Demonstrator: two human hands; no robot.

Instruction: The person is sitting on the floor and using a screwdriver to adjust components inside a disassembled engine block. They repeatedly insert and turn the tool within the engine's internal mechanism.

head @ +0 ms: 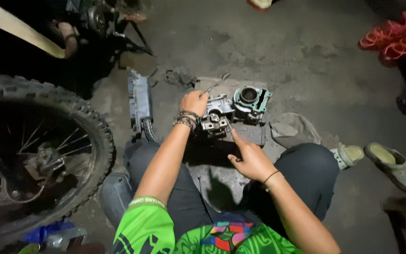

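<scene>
We see a person squatting on a dirty concrete floor (306,61), with two engine parts lying on a flat slab (254,134) between their knees. Our eyes go first to the left hand (193,102), which is closed around the handle of a slim metal tool (217,83); the tool sticks up and away from the fist, and the hand rests against the left edge of the cylinder head (216,117). The right hand (251,161) is loosely curled, with its forefinger stretched out so the tip touches the near side of the cylinder head; it grips nothing that we can make out. Just beside the cylinder head, on its right and touching it, sits the cylinder block (251,100) with a greenish gasket round its open bore. To the left of the slab lies a long grey metal part (139,101), and beyond it a knobbly motorcycle wheel (43,150) fills the left edge. A crumpled rag (293,128) lies right of the slab, and two worn clogs (393,164) rest further right, near the knee.
</scene>
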